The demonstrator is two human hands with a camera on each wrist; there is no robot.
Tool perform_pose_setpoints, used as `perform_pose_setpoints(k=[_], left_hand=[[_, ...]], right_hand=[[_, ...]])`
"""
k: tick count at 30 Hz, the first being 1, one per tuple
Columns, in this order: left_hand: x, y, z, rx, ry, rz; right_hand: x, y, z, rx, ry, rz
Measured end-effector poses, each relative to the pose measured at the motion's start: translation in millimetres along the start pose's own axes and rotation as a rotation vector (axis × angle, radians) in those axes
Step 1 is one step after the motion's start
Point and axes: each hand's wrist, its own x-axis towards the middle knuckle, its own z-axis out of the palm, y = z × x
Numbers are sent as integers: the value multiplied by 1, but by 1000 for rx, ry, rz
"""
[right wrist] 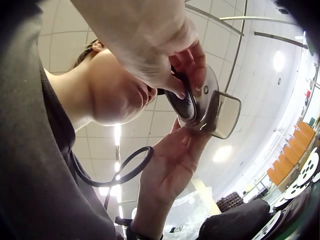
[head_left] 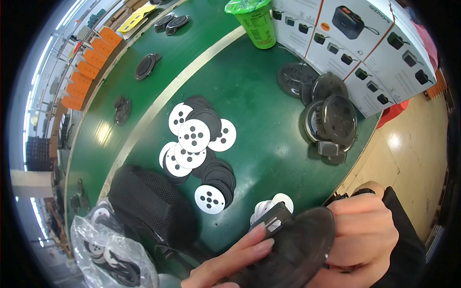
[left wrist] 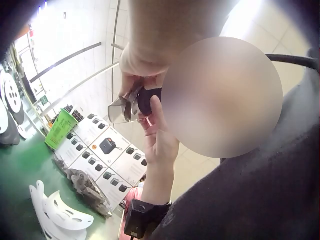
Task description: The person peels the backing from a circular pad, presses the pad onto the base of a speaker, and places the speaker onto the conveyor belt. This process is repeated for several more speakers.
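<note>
A dark, see-through round piece (head_left: 300, 249) with a rectangular end is held between both hands, close to the body. My left hand (head_left: 230, 264) pinches its left side, two fingers lying over it by the rectangular end. On the other side my right hand (head_left: 362, 235) grips the rim with curled fingers. The right wrist view shows the clear rectangular end (right wrist: 226, 115) sticking out past the right hand (right wrist: 175, 65), and a black disc (right wrist: 182, 105) against the round part. Below it is the left hand (right wrist: 170, 162).
White and black perforated discs (head_left: 193, 136) lie mid-table, with more white ones (head_left: 282, 200) near the hands. Similar dark round pieces (head_left: 331, 115) sit at the right before printed boxes (head_left: 355, 43) and a green cup (head_left: 254, 24). A black mesh pouch (head_left: 149, 201) and plastic bag (head_left: 108, 249) stand at left.
</note>
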Motion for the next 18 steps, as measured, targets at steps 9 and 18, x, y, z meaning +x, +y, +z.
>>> perform_pose_setpoints(k=[9, 18], left_hand=[[3, 3, -10, 188, 81, -51], [4, 5, -8, 77, 89, -165]], right_hand=[[6, 2, 1, 57, -105, 352], [13, 7, -4, 66, -245, 401]])
